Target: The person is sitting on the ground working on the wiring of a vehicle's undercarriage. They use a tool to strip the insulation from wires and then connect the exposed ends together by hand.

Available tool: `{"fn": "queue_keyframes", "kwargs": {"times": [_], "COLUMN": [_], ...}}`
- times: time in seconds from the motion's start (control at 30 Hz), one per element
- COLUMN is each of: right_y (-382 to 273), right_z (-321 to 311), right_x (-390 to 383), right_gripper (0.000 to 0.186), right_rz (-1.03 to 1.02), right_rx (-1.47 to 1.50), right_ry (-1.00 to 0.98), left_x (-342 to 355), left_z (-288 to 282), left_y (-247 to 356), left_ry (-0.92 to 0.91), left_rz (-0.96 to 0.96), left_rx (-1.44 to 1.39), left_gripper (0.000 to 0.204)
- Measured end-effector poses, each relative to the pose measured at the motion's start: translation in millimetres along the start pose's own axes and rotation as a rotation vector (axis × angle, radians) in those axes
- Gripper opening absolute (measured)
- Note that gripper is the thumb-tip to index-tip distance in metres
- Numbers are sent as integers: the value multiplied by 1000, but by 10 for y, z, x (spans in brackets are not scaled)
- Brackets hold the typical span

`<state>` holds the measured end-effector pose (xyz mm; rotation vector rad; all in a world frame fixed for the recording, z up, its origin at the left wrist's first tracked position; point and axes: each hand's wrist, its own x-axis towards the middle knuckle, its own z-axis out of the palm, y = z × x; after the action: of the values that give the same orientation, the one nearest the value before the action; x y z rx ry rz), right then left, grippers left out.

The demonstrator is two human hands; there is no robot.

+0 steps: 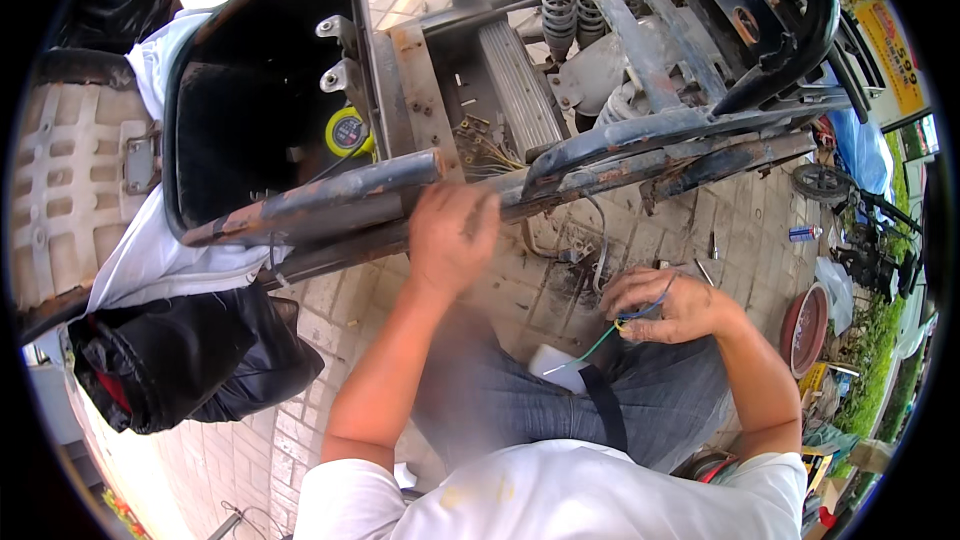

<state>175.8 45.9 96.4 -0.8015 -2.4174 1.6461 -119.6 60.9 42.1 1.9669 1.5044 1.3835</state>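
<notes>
My left hand is curled against the rusty metal frame rail of a stripped vehicle. Its fingertips are partly hidden at the rail's end, beside a bundle of loose wires. Lower and to the right, above my knee, my right hand has its fingers closed on thin electrical wires. One is green with a pale end pointing down left; a blue one loops by the fingers. A dark cable hangs from the frame above this hand.
A black storage box holds a yellow-green round device. A finned metal unit and coil springs sit in the frame. Black bags lie at left. A spray can and reddish basin stand on the paving at right.
</notes>
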Motion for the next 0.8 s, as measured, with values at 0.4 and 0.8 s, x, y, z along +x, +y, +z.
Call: {"fn": "queue_keyframes", "kwargs": {"times": [0.4,0.8], "right_y": [192,164], "right_z": [-398,-699], "right_x": [647,1193], "right_gripper": [21,28], "right_rz": [-35,-172], "right_rx": [-337,-454], "right_ry": [621,573], "left_x": [-12,33], "left_z": [206,196], "left_y": [-501,-460], "left_ry": [280,218], "left_rz": [78,40], "left_rx": [268,283], "left_gripper": [20,20]}}
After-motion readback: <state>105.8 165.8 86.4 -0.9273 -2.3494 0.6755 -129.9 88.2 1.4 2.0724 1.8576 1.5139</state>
